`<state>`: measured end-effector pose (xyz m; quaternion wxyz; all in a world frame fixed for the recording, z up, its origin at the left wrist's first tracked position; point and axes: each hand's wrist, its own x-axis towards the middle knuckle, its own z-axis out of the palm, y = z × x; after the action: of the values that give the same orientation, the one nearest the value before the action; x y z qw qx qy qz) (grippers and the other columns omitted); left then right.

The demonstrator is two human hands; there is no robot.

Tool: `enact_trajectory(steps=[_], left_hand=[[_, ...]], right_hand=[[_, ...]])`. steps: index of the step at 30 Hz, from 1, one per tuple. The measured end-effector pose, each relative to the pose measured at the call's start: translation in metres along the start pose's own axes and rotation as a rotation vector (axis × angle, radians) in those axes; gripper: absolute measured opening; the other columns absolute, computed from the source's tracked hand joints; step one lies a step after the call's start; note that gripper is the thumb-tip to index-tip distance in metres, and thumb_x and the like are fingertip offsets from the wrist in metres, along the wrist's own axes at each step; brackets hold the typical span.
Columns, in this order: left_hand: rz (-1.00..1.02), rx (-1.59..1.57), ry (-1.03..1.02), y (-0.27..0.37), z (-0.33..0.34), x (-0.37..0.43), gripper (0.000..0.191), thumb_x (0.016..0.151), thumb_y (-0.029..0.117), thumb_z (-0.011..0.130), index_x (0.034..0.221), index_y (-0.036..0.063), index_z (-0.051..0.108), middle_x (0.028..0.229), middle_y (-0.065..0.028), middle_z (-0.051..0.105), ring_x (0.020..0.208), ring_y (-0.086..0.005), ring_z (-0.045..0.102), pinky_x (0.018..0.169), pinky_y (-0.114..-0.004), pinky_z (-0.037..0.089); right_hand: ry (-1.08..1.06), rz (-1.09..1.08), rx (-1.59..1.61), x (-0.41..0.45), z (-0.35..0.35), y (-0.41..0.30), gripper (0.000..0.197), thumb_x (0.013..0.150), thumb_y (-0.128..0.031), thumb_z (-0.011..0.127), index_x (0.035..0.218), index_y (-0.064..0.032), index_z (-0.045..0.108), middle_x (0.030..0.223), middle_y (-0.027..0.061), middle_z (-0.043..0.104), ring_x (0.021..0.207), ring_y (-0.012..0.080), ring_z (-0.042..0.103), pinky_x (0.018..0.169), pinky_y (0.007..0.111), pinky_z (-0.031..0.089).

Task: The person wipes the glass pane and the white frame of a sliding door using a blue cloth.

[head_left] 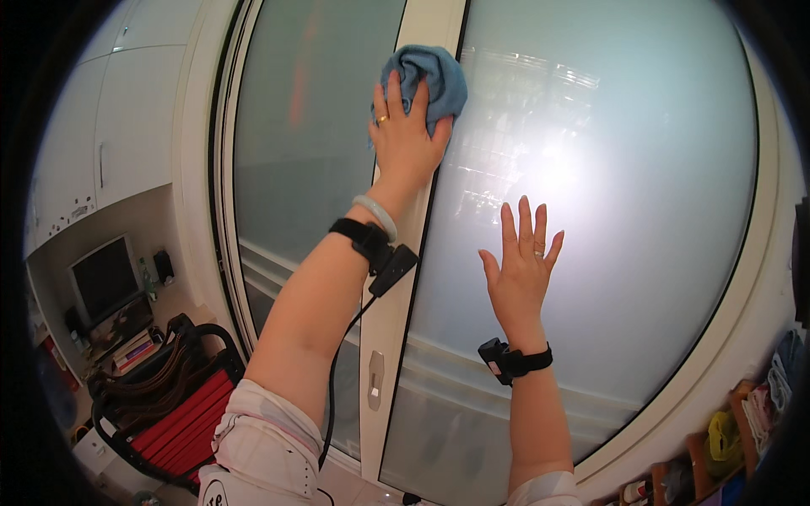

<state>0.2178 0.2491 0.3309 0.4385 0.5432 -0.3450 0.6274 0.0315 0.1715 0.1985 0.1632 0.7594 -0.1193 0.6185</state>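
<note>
My left hand (408, 136) presses a crumpled blue cloth (446, 79) against the pale upright frame between two frosted glass door panels; its fingers are spread over the cloth. A bangle and a black strap with a device and cable are around that forearm. My right hand (522, 272) is spread at the right frosted glass panel (633, 253), holding nothing; whether the palm touches the glass I cannot tell. A black strap with a small device is around the right wrist. Below the cloth, the door frame bears a recessed metal latch (376, 381).
On the left are white cabinets (136, 120), a monitor (106, 278) on a desk and a chair with red slats (186, 424). At lower right, a wooden shelf (699, 462) holds folded cloths and a yellow bag (722, 443).
</note>
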Motion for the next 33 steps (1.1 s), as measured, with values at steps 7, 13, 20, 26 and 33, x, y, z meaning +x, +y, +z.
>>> enact_trajectory(steps=[7, 13, 20, 26, 33], left_hand=[[-0.019, 0.002, -0.09, -0.002, -0.023, -0.077, 0.061, 0.086, 0.033, 0.06, 0.139, 0.0083, 0.044, 0.153, -0.0229, 0.019, 0.14, -0.0459, 0.018, 0.104, -0.058, 0.026], [-0.04, -0.05, -0.125, -0.012, -0.035, -0.143, 0.063, 0.079, 0.028, 0.063, 0.138, 0.0123, 0.046, 0.152, -0.0232, 0.021, 0.14, -0.0475, 0.015, 0.104, -0.063, 0.022], [-0.017, -0.035, -0.216, -0.016, -0.053, -0.208, 0.059, 0.081, 0.023, 0.059, 0.136, 0.0058, 0.044, 0.15, -0.0289, 0.017, 0.139, -0.0522, 0.014, 0.108, -0.061, 0.021], [-0.007, -0.056, -0.278, -0.024, -0.065, -0.269, 0.044, 0.079, 0.02, 0.064, 0.12, 0.0069, 0.055, 0.149, -0.0266, 0.02, 0.139, -0.0521, 0.013, 0.108, -0.066, 0.014], [0.023, -0.038, -0.26, -0.019, -0.067, -0.236, 0.047, 0.077, 0.016, 0.06, 0.123, 0.0067, 0.054, 0.149, -0.0265, 0.022, 0.138, -0.0522, 0.017, 0.108, -0.065, 0.017]], right_hand=[[-0.002, 0.006, 0.008, -0.001, -0.002, -0.001, 0.077, 0.076, -0.018, 0.077, 0.143, -0.013, 0.042, 0.154, 0.0067, 0.031, 0.145, 0.0286, 0.02, 0.116, 0.054, 0.008], [0.001, 0.009, 0.014, -0.001, -0.001, -0.002, 0.076, 0.076, -0.018, 0.077, 0.144, -0.0134, 0.042, 0.154, 0.0059, 0.031, 0.145, 0.0277, 0.02, 0.117, 0.053, 0.009], [-0.005, 0.007, -0.002, 0.0, -0.001, 0.0, 0.075, 0.077, -0.018, 0.076, 0.143, -0.0137, 0.042, 0.155, 0.0052, 0.03, 0.146, 0.0267, 0.019, 0.117, 0.053, 0.009], [-0.023, 0.019, 0.004, -0.002, -0.001, -0.001, 0.076, 0.076, -0.018, 0.076, 0.144, -0.0142, 0.041, 0.155, 0.0048, 0.029, 0.146, 0.0257, 0.019, 0.118, 0.052, 0.009], [-0.014, 0.008, 0.019, -0.001, -0.003, -0.002, 0.077, 0.077, -0.017, 0.076, 0.145, -0.0153, 0.04, 0.155, 0.005, 0.029, 0.146, 0.0254, 0.019, 0.117, 0.052, 0.009]])
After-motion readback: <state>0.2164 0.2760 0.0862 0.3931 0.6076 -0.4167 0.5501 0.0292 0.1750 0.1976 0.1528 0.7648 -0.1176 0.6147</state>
